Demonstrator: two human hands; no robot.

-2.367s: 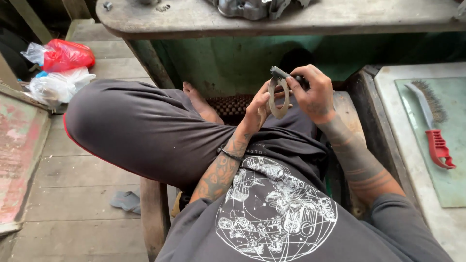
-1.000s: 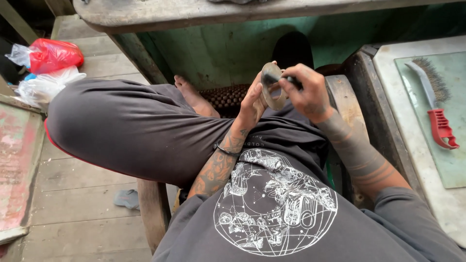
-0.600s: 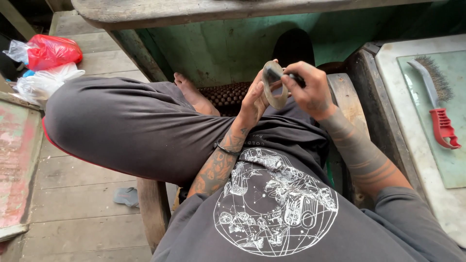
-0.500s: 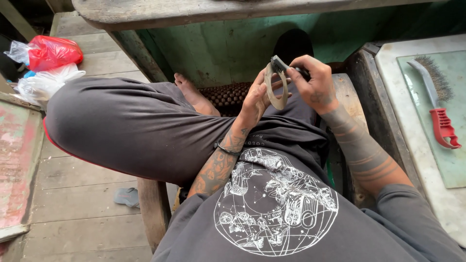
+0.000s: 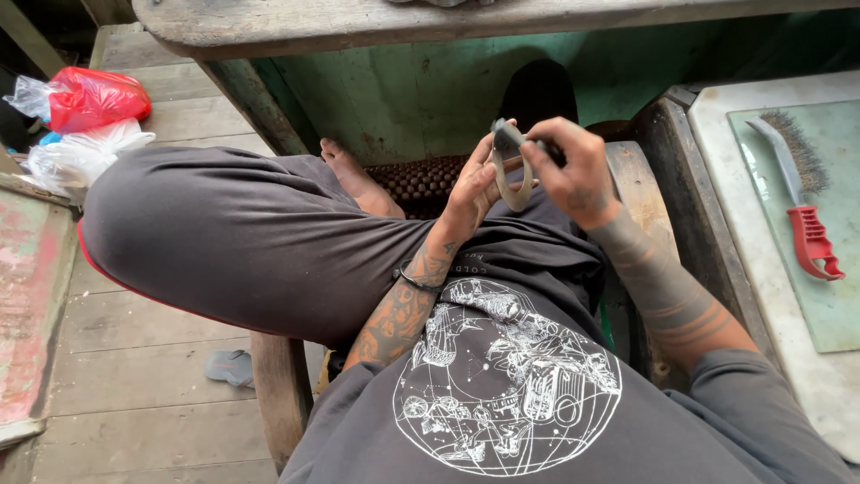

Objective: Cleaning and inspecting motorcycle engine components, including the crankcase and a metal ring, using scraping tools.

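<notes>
I sit on a wooden stool with one leg crossed over my lap. My left hand [image 5: 470,184] holds a small curved grey metal piece [image 5: 512,179] up in front of me. My right hand [image 5: 573,166] is closed on a small dark tool [image 5: 504,136] whose tip rests against the top of that piece. Both hands meet just above my lap, under the edge of a worn wooden bench [image 5: 376,25]. The lower part of the metal piece is hidden by my fingers.
A wire brush with a red handle [image 5: 802,202] lies on a green mat [image 5: 838,269] on the white surface at the right. Red and white plastic bags [image 5: 81,116] sit on the plank floor at the left. A green panel [image 5: 403,90] stands ahead.
The hands have stayed together on the metal piece, shifting slightly; the right hand's tool has worked along the top of the piece. The view has drifted a little.
</notes>
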